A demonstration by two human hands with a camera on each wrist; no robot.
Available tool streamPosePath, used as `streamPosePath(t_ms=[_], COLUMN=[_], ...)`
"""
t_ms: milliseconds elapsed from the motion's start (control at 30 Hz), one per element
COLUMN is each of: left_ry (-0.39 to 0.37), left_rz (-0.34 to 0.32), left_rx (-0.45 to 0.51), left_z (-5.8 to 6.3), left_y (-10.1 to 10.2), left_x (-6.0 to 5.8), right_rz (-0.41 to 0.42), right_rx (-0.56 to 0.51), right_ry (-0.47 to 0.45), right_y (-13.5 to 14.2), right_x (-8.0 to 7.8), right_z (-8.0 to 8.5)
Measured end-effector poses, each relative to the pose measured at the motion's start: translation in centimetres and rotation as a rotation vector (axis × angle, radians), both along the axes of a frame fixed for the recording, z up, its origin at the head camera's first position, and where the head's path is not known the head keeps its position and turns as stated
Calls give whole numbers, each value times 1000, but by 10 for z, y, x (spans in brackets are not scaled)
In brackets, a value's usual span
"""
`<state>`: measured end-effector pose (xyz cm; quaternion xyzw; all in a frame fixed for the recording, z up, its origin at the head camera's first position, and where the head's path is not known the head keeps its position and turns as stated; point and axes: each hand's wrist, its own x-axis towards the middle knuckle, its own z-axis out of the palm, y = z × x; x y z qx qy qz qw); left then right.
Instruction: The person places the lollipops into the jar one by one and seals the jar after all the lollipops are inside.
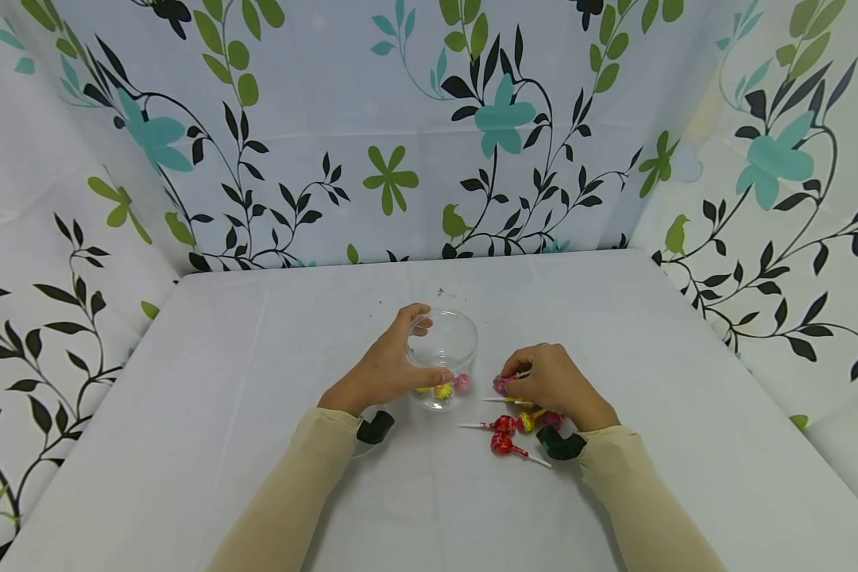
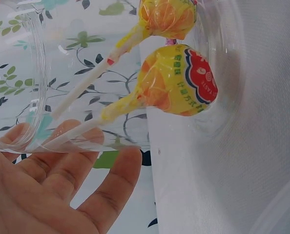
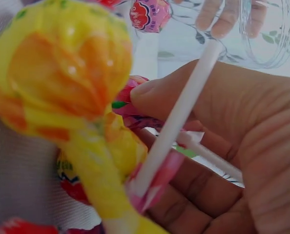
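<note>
My left hand point(image 1: 384, 367) grips a clear round jar point(image 1: 465, 349) by its side, thumb in front and fingers behind. Inside the jar, yellow-wrapped lollipops point(image 2: 176, 80) lean with their sticks toward the mouth, and a pink lollipop point(image 1: 461, 382) shows beside them. Just right of the jar, my right hand point(image 1: 554, 383) pinches a pink-wrapped lollipop point(image 3: 134, 97) between thumb and fingers, its white stick running under the palm. Close below that hand lie several loose lollipops, among them a red one point(image 1: 504, 443) and a yellow one point(image 3: 62, 68).
A clear round lid-like piece point(image 1: 365, 451) lies on the table, partly hidden by the left wrist and its black camera mount point(image 1: 375, 427). White cloth covers the table point(image 1: 272, 477). Leaf-patterned curtains point(image 1: 293, 143) stand along the back and both sides.
</note>
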<state>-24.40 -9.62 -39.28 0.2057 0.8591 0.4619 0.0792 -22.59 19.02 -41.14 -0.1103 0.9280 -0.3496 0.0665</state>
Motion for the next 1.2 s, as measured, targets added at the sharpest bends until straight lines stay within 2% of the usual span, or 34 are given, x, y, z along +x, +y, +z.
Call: streamPosePath(t_ms=[233,600,900,1200], left_ry=[-1,-1,-6,2], left_rz=[2,4,12,0], left_rx=[0,-1,-7,6], left_z=[-1,0,0,-1], left_y=[0,0,1,0], left_x=[0,0,1,0], right_rz=[3,-3,-62,-88], right_rx=[4,23,-67,-173], right_ry=[-10,34,82,172], right_y=[-2,-4,1,-2], right_x=[1,0,1,4], right_z=[2,0,4,15])
